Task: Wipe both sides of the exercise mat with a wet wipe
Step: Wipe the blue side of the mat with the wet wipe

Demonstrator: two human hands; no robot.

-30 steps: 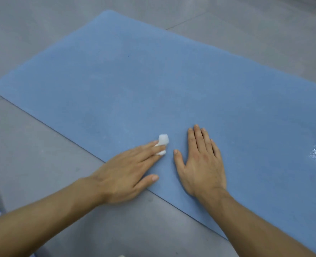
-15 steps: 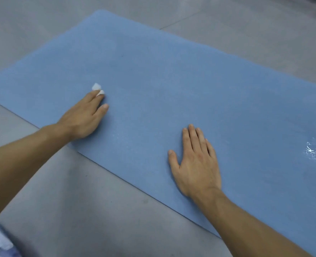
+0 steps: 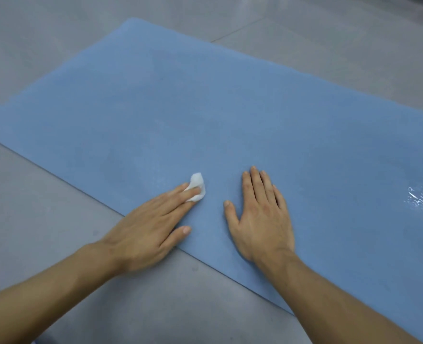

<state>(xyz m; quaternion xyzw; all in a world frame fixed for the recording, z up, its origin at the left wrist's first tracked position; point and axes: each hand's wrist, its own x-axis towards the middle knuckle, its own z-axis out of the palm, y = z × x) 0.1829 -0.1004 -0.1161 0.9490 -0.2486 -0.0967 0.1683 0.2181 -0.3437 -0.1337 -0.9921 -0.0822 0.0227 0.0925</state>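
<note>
Blue exercise mat (image 3: 205,108): lay flat on the floor (image 3: 56,50), long axis crossing me left to right.
Wet wipe (image 3: 197,186): my left hand (image 3: 150,227) pressed it with straight fingers, near edge.
Right hand (image 3: 260,217): lay spread flat just beside, bracing.

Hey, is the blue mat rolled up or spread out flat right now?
Spread flat: the mat lies unrolled on the floor, no curl showing; its right end runs out of frame.

My mat (image 3: 230,108) was plain blue, the wipe (image 3: 197,184) white, the floor (image 3: 56,45) grey; a whitish glistening patch (image 3: 421,199) marked the mat.
</note>
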